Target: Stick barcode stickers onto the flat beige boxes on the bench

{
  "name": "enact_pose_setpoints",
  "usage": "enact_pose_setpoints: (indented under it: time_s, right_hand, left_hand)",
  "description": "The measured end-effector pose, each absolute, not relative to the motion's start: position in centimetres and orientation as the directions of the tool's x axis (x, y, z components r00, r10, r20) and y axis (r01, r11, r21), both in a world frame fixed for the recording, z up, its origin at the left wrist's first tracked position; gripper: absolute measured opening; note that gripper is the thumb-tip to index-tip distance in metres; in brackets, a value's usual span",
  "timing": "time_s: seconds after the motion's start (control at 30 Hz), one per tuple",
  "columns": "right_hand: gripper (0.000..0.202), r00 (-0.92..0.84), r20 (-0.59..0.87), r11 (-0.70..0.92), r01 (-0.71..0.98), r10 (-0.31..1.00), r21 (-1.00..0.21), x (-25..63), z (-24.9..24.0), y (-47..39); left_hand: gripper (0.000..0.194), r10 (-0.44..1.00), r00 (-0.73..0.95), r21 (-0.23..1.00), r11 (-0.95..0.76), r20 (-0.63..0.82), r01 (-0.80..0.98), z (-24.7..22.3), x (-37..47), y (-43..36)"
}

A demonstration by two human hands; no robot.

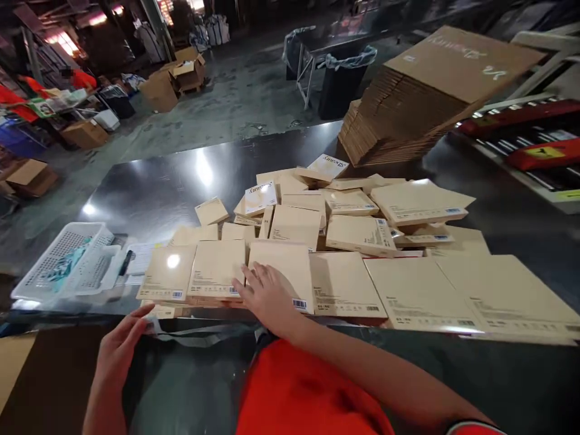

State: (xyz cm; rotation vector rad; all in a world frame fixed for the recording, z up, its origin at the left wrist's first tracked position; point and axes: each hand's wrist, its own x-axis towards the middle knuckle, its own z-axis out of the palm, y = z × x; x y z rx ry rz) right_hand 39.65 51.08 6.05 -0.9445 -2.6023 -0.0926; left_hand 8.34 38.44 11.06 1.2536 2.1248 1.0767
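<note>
My right hand (267, 296) rests with spread fingers on a flat cream box (285, 266) in the front row. Its fingertips reach the edge of the neighbouring cream box (217, 263). My left hand (118, 345) is at the table's front edge, thumb and index finger apart, by the leftmost box (167, 272). A clear plastic strip (199, 337) lies along the edge close to its fingertips; whether they touch it, I cannot tell. The front-row boxes lie side by side with printed text and barcodes facing up. Behind them more cream boxes (294, 223) form a loose heap.
A white plastic basket (58, 260) with teal pieces stands at the table's left, beside a dark marker (125, 263). Flattened cartons (408, 103) are stacked at the back right. A black bin (342, 81) and open cardboard boxes (176, 78) stand on the floor beyond.
</note>
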Motion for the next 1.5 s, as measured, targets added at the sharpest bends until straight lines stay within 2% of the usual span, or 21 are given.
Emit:
enact_pose_setpoints:
  time_s: [0.13, 0.27, 0.43, 0.5, 0.67, 0.77, 0.87, 0.97, 1.07, 1.17, 1.27, 1.43, 1.5]
  right_hand:
    - [0.033, -0.712, 0.367, 0.765, 0.644, 0.599, 0.002, 39.1, 5.8, 51.7]
    - [0.034, -0.741, 0.364, 0.785, 0.619, 0.564, 0.043, 39.1, 6.0, 51.7]
    - [0.023, -0.831, 0.366, 0.856, 0.495, 0.418, 0.146, 39.3, 5.9, 54.1]
    - [0.023, -0.822, 0.343, 0.841, 0.523, 0.455, 0.139, 39.1, 6.1, 56.2]
    - [0.029, -0.564, 0.365, 0.593, 0.804, 0.741, 0.04, 38.2, 7.2, 60.8]
    - [0.033, -0.537, 0.338, 0.57, 0.821, 0.773, 0.002, 37.9, 7.3, 60.1]
    - [0.028, -0.519, 0.288, 0.553, 0.832, 0.805, -0.049, 38.9, 6.4, 57.5]
    - [0.035, -0.293, 0.309, 0.346, 0.929, 0.905, -0.13, 41.2, 5.1, 55.8]
    - [0.047, -0.078, 0.2, 0.134, 0.949, 0.977, -0.285, 43.9, 4.1, 56.8]
    - [0.048, -0.133, 0.048, 0.141, 0.92, 0.99, -0.367, 45.9, 3.6, 60.0]
    - [0.046, -0.189, -0.017, 0.165, 0.895, 0.982, -0.415, 46.9, 4.0, 63.6]
    - [0.043, -0.09, 0.03, 0.092, 0.854, 0.996, -0.512, 46.0, 6.9, 63.7]
    - [0.043, -0.117, 0.085, 0.144, 0.763, 0.99, -0.63, 44.9, 8.4, 60.6]
  left_hand:
    - [0.039, 0.934, -0.33, 0.815, 0.294, -0.135, 0.5, 9.1, 6.2, 40.7]
    - [0.035, 0.974, -0.178, 0.826, 0.216, -0.142, 0.521, 8.4, 5.4, 42.6]
    - [0.04, 0.99, 0.004, 0.866, 0.122, -0.142, 0.486, 7.7, 5.1, 47.3]
    - [0.041, 0.991, 0.034, 0.886, 0.103, -0.133, 0.453, 7.4, 5.4, 49.6]
    - [0.036, 0.999, 0.032, 0.881, -0.027, 0.014, 0.472, 7.4, 6.5, 52.0]
    - [0.034, 0.993, 0.111, 0.875, -0.02, -0.038, 0.484, 7.1, 6.9, 50.6]
    - [0.034, 0.976, 0.204, 0.807, -0.062, -0.073, 0.587, 6.1, 7.2, 48.9]
    - [0.034, 0.967, 0.245, 0.75, -0.115, -0.065, 0.651, 5.0, 7.5, 48.0]
    - [0.036, 0.973, 0.224, 0.743, -0.114, -0.049, 0.659, 4.2, 7.5, 48.0]
    - [0.035, 0.977, 0.206, 0.74, -0.104, -0.047, 0.664, 3.8, 7.3, 48.3]
    - [0.034, 0.984, 0.177, 0.744, -0.098, -0.028, 0.661, 4.0, 7.2, 48.2]
    - [0.032, 0.994, 0.042, 0.764, -0.105, 0.102, 0.637, 7.6, 10.8, 45.9]
    - [0.029, 0.994, -0.011, 0.815, -0.083, 0.109, 0.573, 9.6, 14.2, 44.6]
